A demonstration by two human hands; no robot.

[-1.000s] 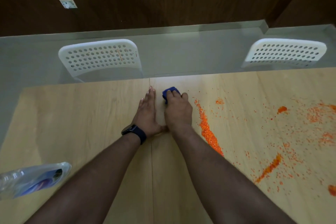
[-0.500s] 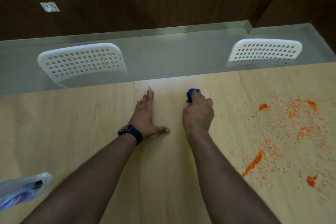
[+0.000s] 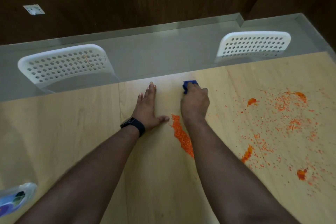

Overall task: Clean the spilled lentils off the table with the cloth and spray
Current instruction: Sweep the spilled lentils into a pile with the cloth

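My right hand (image 3: 195, 102) grips a bunched blue cloth (image 3: 189, 85) pressed on the wooden table (image 3: 72, 132) near its far edge. A thick swept line of orange lentils (image 3: 181, 135) lies just left of my right wrist and forearm. More lentils (image 3: 283, 120) are scattered widely over the table's right part, with a few small heaps. My left hand (image 3: 148, 108) lies flat on the table, fingers straight, thumb pointing toward the lentil line. A clear spray bottle with a blue label (image 3: 14, 199) lies at the bottom left corner.
Two white perforated chairs (image 3: 65, 65) (image 3: 254, 44) stand behind the table's far edge. A grey floor and a dark wooden wall with sockets lie beyond.
My right hand with the cloth swung right and came back leftward. A swept line of lentils shows again beside my right forearm. My left hand stayed flat in place.
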